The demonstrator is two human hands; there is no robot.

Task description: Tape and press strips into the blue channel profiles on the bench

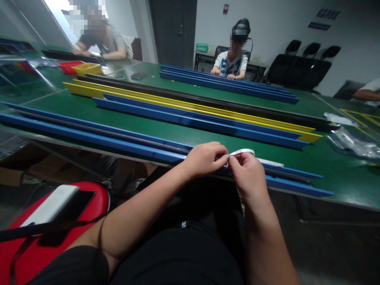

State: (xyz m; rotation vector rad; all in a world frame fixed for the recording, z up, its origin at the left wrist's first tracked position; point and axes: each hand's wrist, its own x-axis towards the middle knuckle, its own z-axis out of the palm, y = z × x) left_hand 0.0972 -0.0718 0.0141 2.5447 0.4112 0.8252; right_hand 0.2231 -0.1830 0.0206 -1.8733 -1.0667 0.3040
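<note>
Both hands meet above a long blue channel-shaped profile (142, 149) that lies along the near table edge. My left hand (206, 159) is closed, its thumb and fingertips pinching one end of a thin white strip (242, 151). From the other side my right hand (248, 172) pinches the same strip close by, so the fingertips of both hands nearly touch. The strip loops up over the right fingers, and a white length shows beyond them over the profile. A small red bit shows below the fingertips; what it is I cannot tell.
Behind lie another blue profile (196, 118), a yellow one (178, 103) and a black one (142, 88) on the green table (166, 132). Clear plastic bags (354, 142) lie right. Across sits a person (233, 59) by more blue profiles (225, 84). A red stool (95, 198) stands left.
</note>
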